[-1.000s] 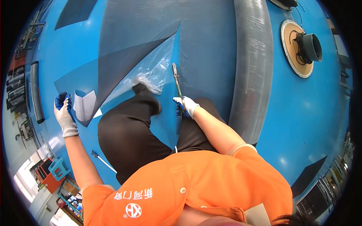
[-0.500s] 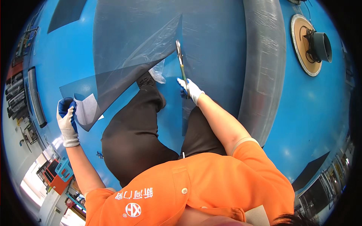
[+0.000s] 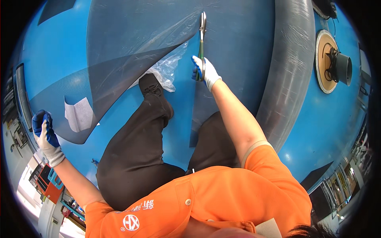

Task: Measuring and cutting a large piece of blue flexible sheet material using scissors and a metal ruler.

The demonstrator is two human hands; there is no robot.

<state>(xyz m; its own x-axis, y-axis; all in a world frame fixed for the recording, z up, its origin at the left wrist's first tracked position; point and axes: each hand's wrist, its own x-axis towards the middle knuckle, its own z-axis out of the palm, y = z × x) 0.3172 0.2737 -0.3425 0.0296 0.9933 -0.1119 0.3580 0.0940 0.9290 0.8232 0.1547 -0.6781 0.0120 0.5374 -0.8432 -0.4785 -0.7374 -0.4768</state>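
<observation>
A large dark mesh sheet [image 3: 238, 47] with clear plastic film [image 3: 168, 69] lies across the blue floor. My right hand [image 3: 207, 71], in a white and blue glove, is closed around the green handles of long scissors [image 3: 201, 43]. Their metal blades point away from me at the far end of a slit in the sheet. At the far left my gloved left hand [image 3: 47, 137] is closed at the edge of the slit's lifted flap [image 3: 115, 75], pulling it aside. A pale ribbed piece [image 3: 78, 114] shows at the flap's corner, beside that hand.
A thick roll [image 3: 291, 59] of the sheet runs along the right. Beyond it are a round brown board [image 3: 326, 59] and a grey cylinder [image 3: 343, 69]. My shoe [image 3: 151, 89] stands beside the slit. Shelves and an orange box [image 3: 53, 193] line the left edge.
My right hand and the scissors have moved farther away, and the slit reaches farther. My left hand has moved left and slightly nearer with the flap, drawing it wider.
</observation>
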